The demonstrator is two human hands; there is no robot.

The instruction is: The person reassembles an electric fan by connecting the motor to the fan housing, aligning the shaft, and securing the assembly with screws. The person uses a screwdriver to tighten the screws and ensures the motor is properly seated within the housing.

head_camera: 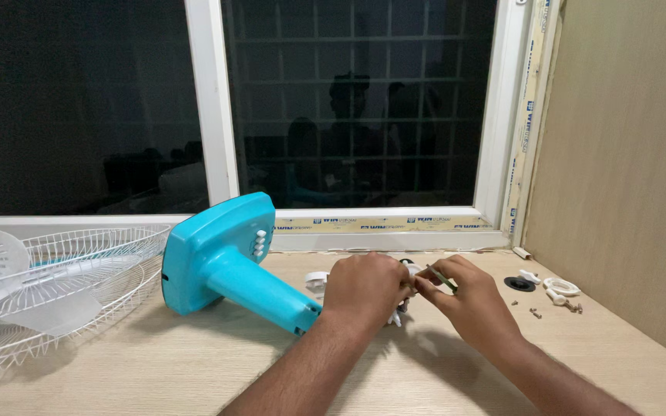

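Reaching in from the near edge, both forearms meet over the wooden table [194,370], the hands close together at its middle. The left hand [364,289] is curled shut, knuckles up, over the small white-and-dark part at the end of the fan stand [229,266]; what its fingers grip is hidden under the hand. The right hand [468,296] pinches a thin tool [439,277] between thumb and fingertips, fingers narrow, and the tool's tip points toward the left hand's fingers, just beside them. The stand, turquoise, lies on its side: its neck runs to the left hand, its flat base is tipped up toward the window [348,115], with a row of white buttons [259,243] on it. A white cap [316,279] lies just beside the neck. Right of the hands, well apart, lie a black ring [519,283], white clips [560,288] and a few screws [535,312]. At the far left rests a white wire grille [79,270] holding pale blades [40,308]. Beyond, the dark window backs the table.
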